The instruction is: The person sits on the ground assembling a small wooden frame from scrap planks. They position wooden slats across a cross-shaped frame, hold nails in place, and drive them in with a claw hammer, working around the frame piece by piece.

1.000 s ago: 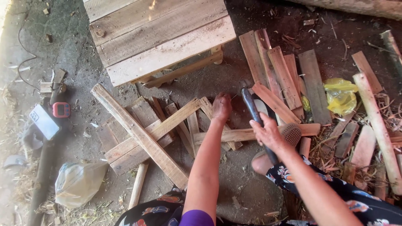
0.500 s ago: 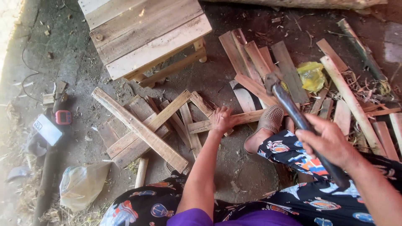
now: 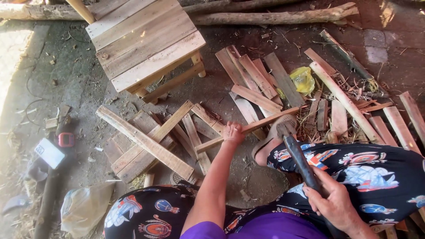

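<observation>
Head view, left hand (image 3: 233, 132) on slat (image 3: 248, 129), right hand (image 3: 335, 204) gripping hammer (image 3: 300, 159)

A stool (image 3: 146, 48) stands behind crossed planks (image 3: 150, 141) on the ground. More planks (image 3: 261, 84) lie to its right. A log (image 3: 274, 17) runs along the far edge.

small white rectangular box (image 3: 48, 152) at left on the ground, crumpled yellow wrapper (image 3: 303, 79) among planks

Rough wood slat (image 3: 261, 124); dark matt hammer (image 3: 300, 160)
</observation>
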